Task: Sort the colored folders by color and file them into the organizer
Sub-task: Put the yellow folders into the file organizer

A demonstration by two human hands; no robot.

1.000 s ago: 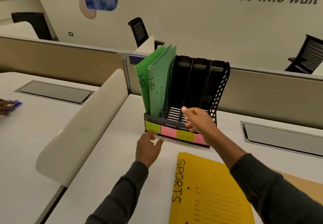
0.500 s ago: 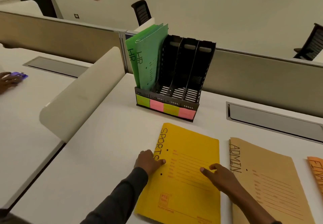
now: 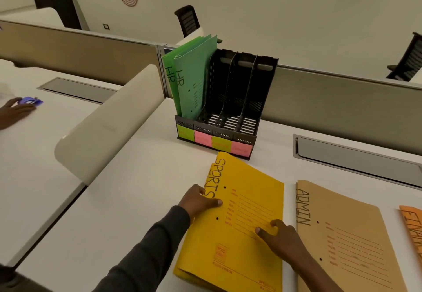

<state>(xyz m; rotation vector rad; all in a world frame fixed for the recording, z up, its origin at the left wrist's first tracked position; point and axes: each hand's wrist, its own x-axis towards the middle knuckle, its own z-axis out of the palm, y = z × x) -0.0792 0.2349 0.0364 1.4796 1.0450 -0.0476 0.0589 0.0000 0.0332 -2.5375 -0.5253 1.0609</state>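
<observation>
while both hands rest on the yellow folder marked "sports", it lies flat on the white desk just in front of the black organizer, its far corner close to the organizer's pink label. the left hand sits at the folder's spine edge, on the side away from the tan folder, thumb laid on top of the cover and the fingers curled around the edge, so it looks like a loose pinch on the spine; whether the fingers are under the cover cannot be told. the right hand lies on the cover nearer the camera than the organizer, fingers bent with the tips pressing down on the printed lines, gripping nothing.

two green folders marked "hr" stand upright in the organizer's leftmost slot, behind its green label. the other three slots hold nothing. a second yellow edge shows just under the top folder's spine.

right of the yellow folder, and right of the organizer, a tan folder marked "admin" lies flat, and beyond that an orange folder is cut off by the frame edge. far left of the organizer, across a cream divider, another person's hand rests by a small purple object.
</observation>
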